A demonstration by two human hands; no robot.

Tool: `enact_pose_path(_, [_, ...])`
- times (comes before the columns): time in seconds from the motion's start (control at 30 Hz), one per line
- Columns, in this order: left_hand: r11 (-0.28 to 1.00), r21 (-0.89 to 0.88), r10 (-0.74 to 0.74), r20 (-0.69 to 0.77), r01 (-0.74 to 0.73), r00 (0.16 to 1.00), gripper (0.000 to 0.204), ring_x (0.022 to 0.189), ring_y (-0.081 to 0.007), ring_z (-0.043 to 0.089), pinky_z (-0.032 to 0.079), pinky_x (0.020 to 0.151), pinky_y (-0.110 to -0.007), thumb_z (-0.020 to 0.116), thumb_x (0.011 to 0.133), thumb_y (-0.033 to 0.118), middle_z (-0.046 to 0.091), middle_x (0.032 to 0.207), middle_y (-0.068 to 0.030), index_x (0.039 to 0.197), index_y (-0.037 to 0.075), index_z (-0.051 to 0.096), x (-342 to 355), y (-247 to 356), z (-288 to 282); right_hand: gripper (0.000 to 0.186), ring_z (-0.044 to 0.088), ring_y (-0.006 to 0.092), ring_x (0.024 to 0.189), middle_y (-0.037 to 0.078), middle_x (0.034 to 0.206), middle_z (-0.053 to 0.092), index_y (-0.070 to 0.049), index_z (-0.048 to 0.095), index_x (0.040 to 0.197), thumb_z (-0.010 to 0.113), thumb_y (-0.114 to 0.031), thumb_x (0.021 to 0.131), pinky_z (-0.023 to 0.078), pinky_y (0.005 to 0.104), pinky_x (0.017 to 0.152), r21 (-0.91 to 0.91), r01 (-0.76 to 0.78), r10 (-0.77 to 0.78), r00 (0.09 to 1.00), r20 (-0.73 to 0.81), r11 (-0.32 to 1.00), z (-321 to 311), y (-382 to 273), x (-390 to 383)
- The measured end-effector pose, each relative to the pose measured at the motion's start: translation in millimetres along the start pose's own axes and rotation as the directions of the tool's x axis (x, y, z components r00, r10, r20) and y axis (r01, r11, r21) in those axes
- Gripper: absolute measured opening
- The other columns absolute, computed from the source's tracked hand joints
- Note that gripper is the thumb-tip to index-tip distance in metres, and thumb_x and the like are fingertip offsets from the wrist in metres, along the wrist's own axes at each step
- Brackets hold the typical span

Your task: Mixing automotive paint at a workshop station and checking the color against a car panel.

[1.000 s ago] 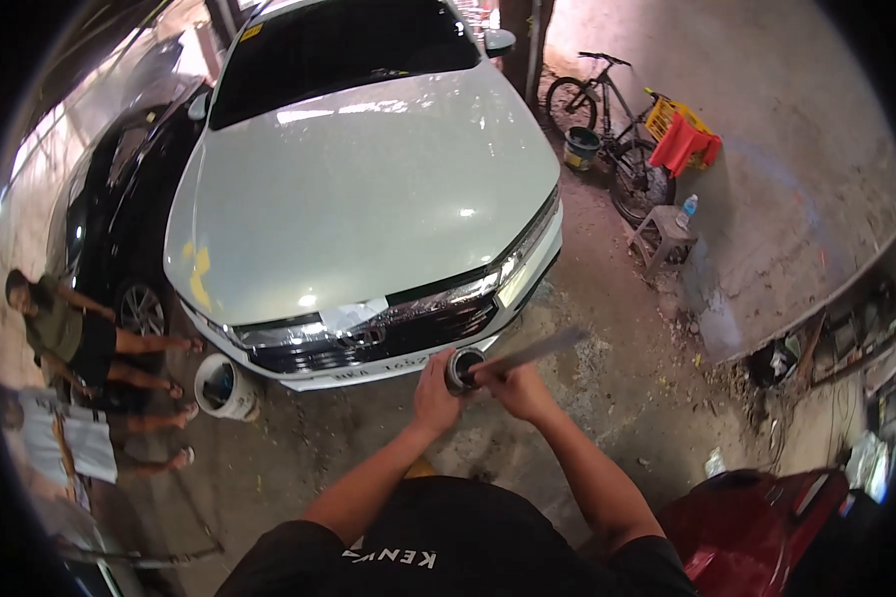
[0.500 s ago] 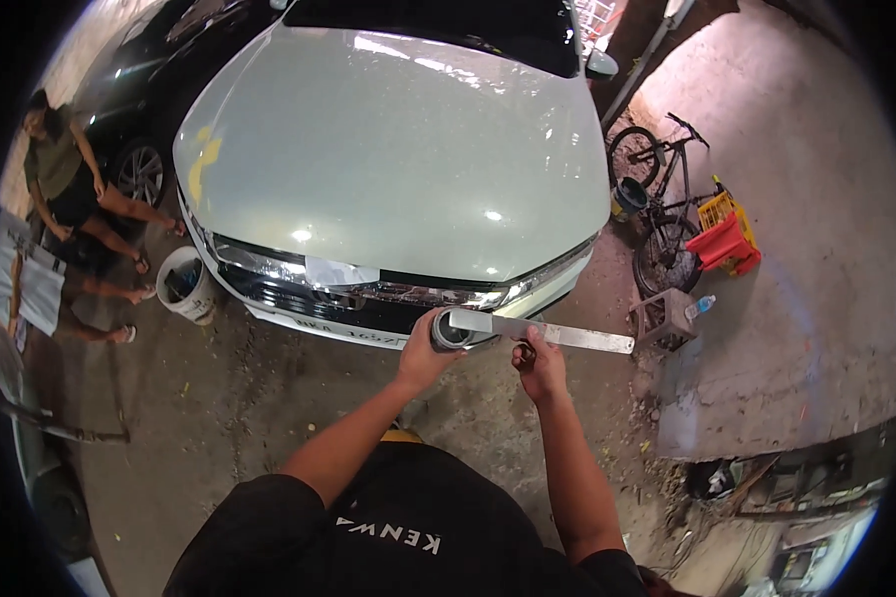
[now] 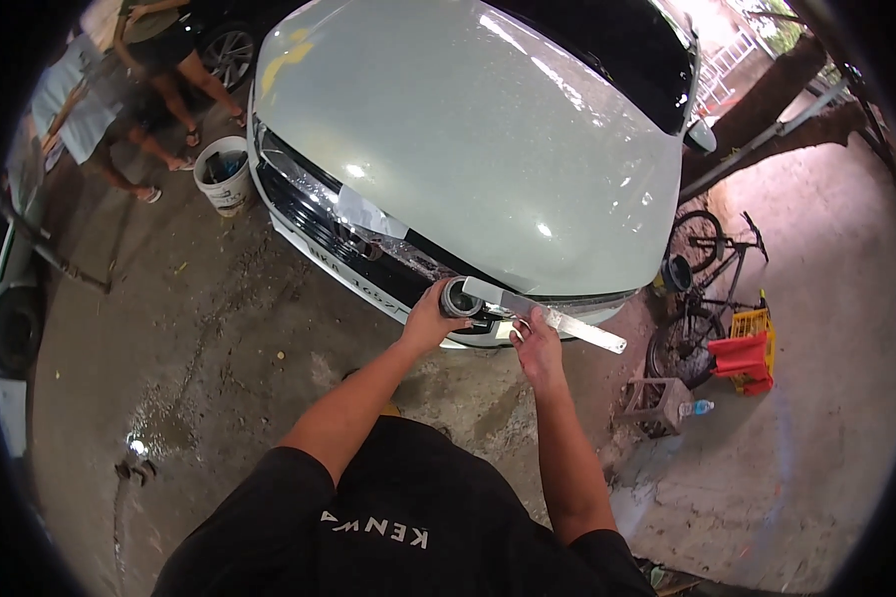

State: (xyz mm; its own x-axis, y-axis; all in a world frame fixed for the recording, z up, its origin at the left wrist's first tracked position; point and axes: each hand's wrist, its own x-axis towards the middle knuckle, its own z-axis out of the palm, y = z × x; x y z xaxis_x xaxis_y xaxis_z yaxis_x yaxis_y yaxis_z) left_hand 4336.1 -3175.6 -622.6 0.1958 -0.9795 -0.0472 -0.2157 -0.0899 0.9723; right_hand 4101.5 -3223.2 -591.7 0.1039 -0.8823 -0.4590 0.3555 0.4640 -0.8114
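Holding a roll of tape (image 3: 458,298) in the closed left hand (image 3: 430,320), the person stands just in front of the pale car (image 3: 468,129), at the low edge of its bonnet by the grille. The right hand (image 3: 540,348) pinches the strip of tape (image 3: 553,320) pulled off the roll, thumb and fingers shut on it near its middle, while the free end sticks out past the hand toward the car's corner on the bicycle (image 3: 712,269) side.

The strip hangs in the air, touching nothing but the hands. A loose end like that could fold back and stick to itself, or catch on the bonnet before it is lined up, leaving a crooked line. Pulling unevenly could tear it or twist it. A patch of masking paper (image 3: 368,211) already sits on the car's front edge, further along toward the white bucket (image 3: 223,175), where another person crouches beside the car.
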Motion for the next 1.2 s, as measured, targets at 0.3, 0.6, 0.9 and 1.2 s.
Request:
enact_pose_path(0.3, [0.998, -0.006, -0.058, -0.123, 0.058, 0.991, 0.091, 0.126, -0.0346, 0.058, 0.047, 0.105, -0.042, 0.092, 0.063, 0.021, 0.06, 0.136, -0.0155, 0.142, 0.011, 0.048, -6.2, -2.3, 32.1, 0.024, 0.062, 0.0155, 0.089, 0.001, 0.098, 0.066, -0.014, 0.065, 0.103, 0.07, -0.037, 0.097, 0.052, 0.0348, 0.08, -0.046, -0.055, 0.061, 0.991, 0.123, 0.997, -21.7, -18.4, 24.2])
enact_pose_path(0.6, [0.999, 0.017, -0.03, -0.212, 0.035, 0.977, 0.092, 0.128, -0.0337, 0.056, 0.046, 0.107, -0.041, 0.092, 0.064, 0.023, 0.06, 0.138, -0.0135, 0.144, 0.013, 0.047, -12.6, -21.1, 56.0, 0.026, 0.062, 0.0144, 0.087, 0.001, 0.097, 0.068, -0.012, 0.065, 0.107, 0.07, -0.035, 0.097, 0.053, 0.0343, 0.079, -0.073, -0.05, 0.064, 0.979, 0.195, 0.996, -37.4, -24.4, 28.8])
enact_pose_path(0.9, [1.0, 0.007, -0.014, -0.156, 0.015, 0.988, 0.09, 0.128, -0.0336, 0.056, 0.047, 0.105, -0.042, 0.092, 0.063, 0.02, 0.06, 0.136, -0.0134, 0.142, 0.011, 0.048, -11.8, -16.3, 61.5, 0.022, 0.063, 0.0138, 0.085, 0.001, 0.094, 0.069, -0.013, 0.066, 0.105, 0.07, -0.034, 0.097, 0.053, 0.0337, 0.078, -0.056, -0.031, 0.04, 0.984, 0.173, 0.998, -43.3, -35.9, 18.3])
enact_pose_path(1.2, [0.981, -0.145, 0.142, 0.065, -0.131, 0.988, 0.091, 0.131, -0.0342, 0.053, 0.041, 0.112, -0.04, 0.093, 0.064, 0.018, 0.057, 0.138, -0.0176, 0.142, 0.005, 0.049, -6.9, -8.9, 82.3, 0.015, 0.061, 0.0132, 0.074, 0.002, 0.084, 0.064, -0.01, 0.063, 0.097, 0.069, -0.024, 0.098, 0.051, 0.0303, 0.069, -0.054, 0.031, -0.029, 0.999, 0.039, 0.998, -75.9, -68.8, -13.6])
